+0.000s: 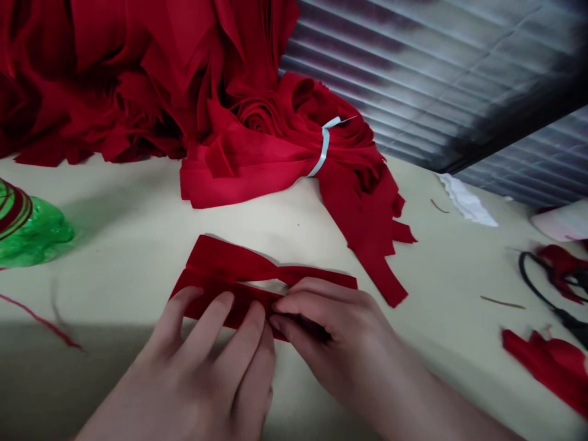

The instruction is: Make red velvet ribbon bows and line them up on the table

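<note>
A small red fabric piece point(239, 272) lies on the pale table point(138, 239), folded with a twist near its middle. My left hand point(206, 367) rests flat on its near left part, fingers stretched out and apart. My right hand point(331, 331) curls its fingers together over the near right edge of the same piece, pinching the fabric at the middle fold. The fingertips of both hands meet there.
A bundle of red fabric strips point(294, 153) tied with a pale band point(324, 150) lies behind, with a large red fabric heap point(114, 73) at the back left. A green plastic object point(27, 226) sits left. Red scraps point(551, 361), a black cord point(546, 294) and white fabric point(466, 199) lie right.
</note>
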`<action>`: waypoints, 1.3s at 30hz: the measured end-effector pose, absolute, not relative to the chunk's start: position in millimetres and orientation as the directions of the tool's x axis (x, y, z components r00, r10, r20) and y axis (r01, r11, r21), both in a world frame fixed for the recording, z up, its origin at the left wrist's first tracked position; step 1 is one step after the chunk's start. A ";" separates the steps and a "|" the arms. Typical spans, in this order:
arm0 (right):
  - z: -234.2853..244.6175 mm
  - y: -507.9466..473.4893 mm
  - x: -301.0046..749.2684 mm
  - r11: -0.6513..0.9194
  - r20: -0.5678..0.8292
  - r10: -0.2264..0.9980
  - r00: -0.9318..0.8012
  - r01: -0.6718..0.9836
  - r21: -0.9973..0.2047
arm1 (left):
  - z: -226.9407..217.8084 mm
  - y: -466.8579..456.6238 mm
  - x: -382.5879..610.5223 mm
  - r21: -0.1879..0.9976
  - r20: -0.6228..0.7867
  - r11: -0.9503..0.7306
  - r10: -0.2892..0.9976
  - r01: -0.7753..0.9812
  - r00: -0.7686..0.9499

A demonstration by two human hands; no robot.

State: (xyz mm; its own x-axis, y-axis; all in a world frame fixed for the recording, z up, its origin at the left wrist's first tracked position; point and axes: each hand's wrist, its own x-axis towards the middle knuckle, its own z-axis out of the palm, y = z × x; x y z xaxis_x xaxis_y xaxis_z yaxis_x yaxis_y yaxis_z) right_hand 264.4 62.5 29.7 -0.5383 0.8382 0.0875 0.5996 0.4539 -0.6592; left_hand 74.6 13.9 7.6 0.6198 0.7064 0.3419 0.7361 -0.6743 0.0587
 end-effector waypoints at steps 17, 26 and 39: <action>24.6 62.3 269.1 0.536 0.131 0.794 -0.593 0.584 -0.609 | 37.3 59.1 79.8 0.274 0.092 -0.696 0.706 0.663 0.703; 28.7 67.3 273.0 0.499 0.081 0.797 -0.598 0.576 -0.647 | 44.0 58.8 83.1 0.144 0.042 -0.751 0.655 0.645 0.754; 27.3 64.7 271.8 0.540 0.090 0.780 -0.620 0.592 -0.599 | 37.2 59.7 78.9 0.273 0.076 -0.683 0.717 0.677 0.693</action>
State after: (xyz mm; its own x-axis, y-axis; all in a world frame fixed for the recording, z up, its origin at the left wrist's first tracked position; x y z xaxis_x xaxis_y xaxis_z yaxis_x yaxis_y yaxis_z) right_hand 271.8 64.7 27.3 -0.6198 0.7796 0.0898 0.5919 0.5395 -0.5988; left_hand 78.9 59.7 37.2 0.6927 0.7172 0.0758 0.6773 -0.6830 0.2732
